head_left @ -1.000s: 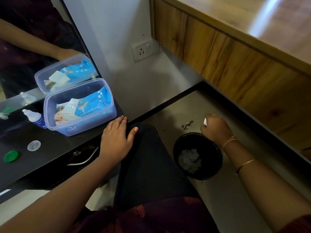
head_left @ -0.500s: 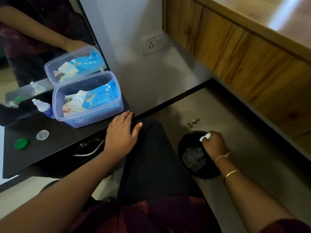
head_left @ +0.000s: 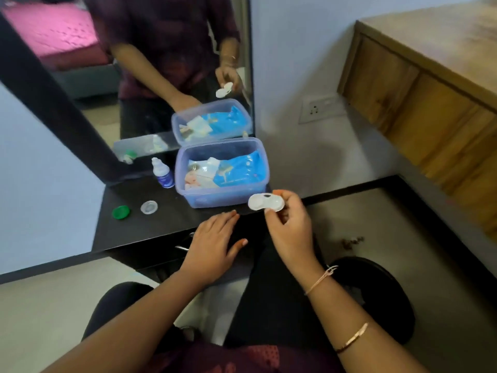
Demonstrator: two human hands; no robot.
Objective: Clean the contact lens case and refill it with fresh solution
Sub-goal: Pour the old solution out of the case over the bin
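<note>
— Where is the contact lens case [head_left: 265, 202] held?

— Up in front of the blue tub [head_left: 222, 172], above the bench [head_left: 150, 227] edge, pinched at one end by the right hand [head_left: 290, 227] fingers [head_left: 271, 214].

— And the left hand [head_left: 212, 246]?

— Laid flat, fingers spread, at the bench edge. A solution bottle [head_left: 162, 173], green cap [head_left: 120, 212] and clear cap [head_left: 149, 207] are seen on the bench.

Black shelf [head_left: 166, 227]: bottle [head_left: 162, 172], tub [head_left: 222, 196], two caps [head_left: 120, 212].

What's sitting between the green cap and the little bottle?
In the head view, a clear round cap lies on the black tabletop between the green cap and the solution bottle.
</note>
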